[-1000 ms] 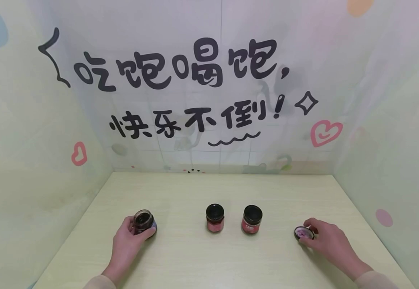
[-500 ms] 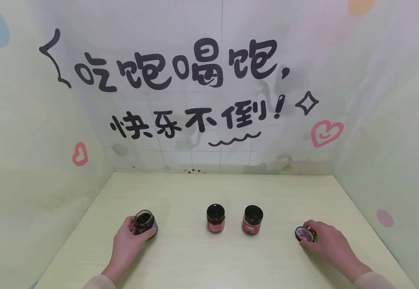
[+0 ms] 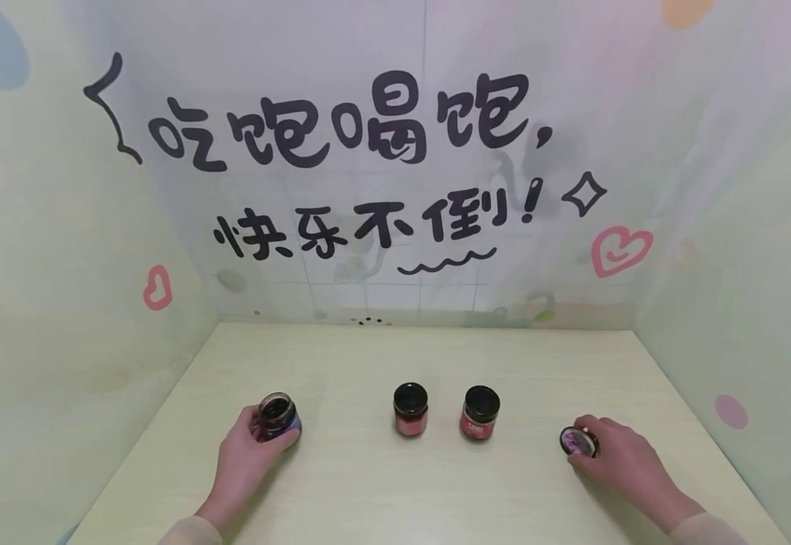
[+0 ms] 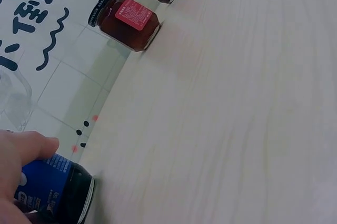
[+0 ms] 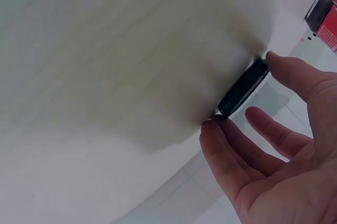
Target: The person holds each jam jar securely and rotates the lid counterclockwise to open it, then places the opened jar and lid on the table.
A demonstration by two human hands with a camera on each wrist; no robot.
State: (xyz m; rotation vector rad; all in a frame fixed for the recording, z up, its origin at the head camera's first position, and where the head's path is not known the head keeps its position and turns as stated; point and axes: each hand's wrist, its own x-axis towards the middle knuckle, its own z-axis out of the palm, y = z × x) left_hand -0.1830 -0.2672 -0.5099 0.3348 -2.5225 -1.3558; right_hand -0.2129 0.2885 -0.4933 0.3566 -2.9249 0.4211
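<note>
My left hand (image 3: 245, 454) grips an uncapped glass jar (image 3: 279, 418) with dark contents, upright at the table's left side. In the left wrist view the thumb lies across the blue label of this jar (image 4: 52, 187). Over on the right, my right hand (image 3: 623, 454) pinches a round jar lid (image 3: 578, 442), its pale, purple-stained inside turned up in the head view. The right wrist view has the dark lid (image 5: 244, 88) edge-on between thumb and fingertips, close to the tabletop; whether it touches is hard to tell.
Two capped jars with red labels stand mid-table: a left one (image 3: 411, 409) and a right one (image 3: 480, 413). The pale wooden table (image 3: 395, 492) ends at a printed curtain (image 3: 436, 288) behind, with further curtain walls on both sides.
The whole head view has shifted slightly, so everything sits a little further right. The right hand's lid has tilted a little; both hands keep their holds.
</note>
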